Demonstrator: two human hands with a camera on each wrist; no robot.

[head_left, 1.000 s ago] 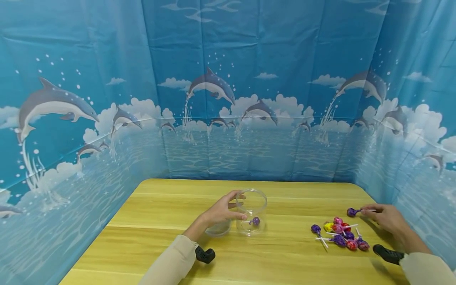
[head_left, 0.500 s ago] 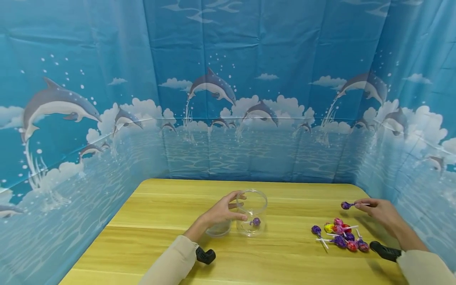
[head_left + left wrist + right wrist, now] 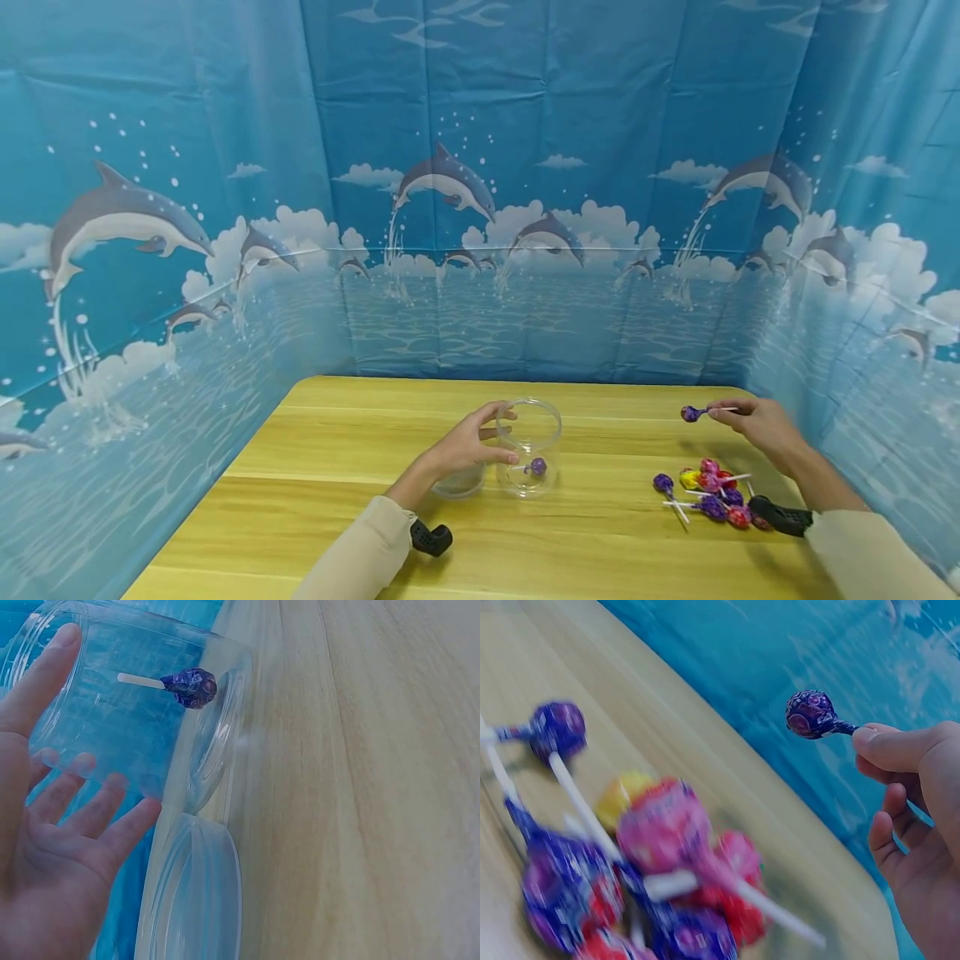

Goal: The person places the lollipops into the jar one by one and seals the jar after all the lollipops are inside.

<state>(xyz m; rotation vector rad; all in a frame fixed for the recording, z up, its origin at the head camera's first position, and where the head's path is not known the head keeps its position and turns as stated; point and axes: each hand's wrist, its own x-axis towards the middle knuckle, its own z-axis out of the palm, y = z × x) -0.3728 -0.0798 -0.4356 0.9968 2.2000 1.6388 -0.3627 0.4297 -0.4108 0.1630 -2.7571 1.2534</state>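
Observation:
A clear plastic jar (image 3: 529,446) stands on the wooden table (image 3: 600,550). My left hand (image 3: 465,448) grips its side, thumb at the rim. The left wrist view shows that hand (image 3: 60,840) with its fingers behind the jar (image 3: 127,712). One purple lollipop (image 3: 537,467) lies inside on the bottom (image 3: 191,686). My right hand (image 3: 757,425) pinches the stick of another purple lollipop (image 3: 692,413) and holds it above the table, right of the jar. In the right wrist view this lollipop (image 3: 810,714) sticks out from the fingertips of the hand (image 3: 915,795).
A pile of several wrapped lollipops (image 3: 712,492) in purple, red, pink and yellow lies below the right hand (image 3: 652,855). A clear lid (image 3: 459,482) rests beside the jar, on its left. Blue dolphin-print sheets wall the table on three sides.
My right hand has lifted the purple lollipop off the table and carried it up and to the left, towards the jar. The left hand and jar have stayed put.

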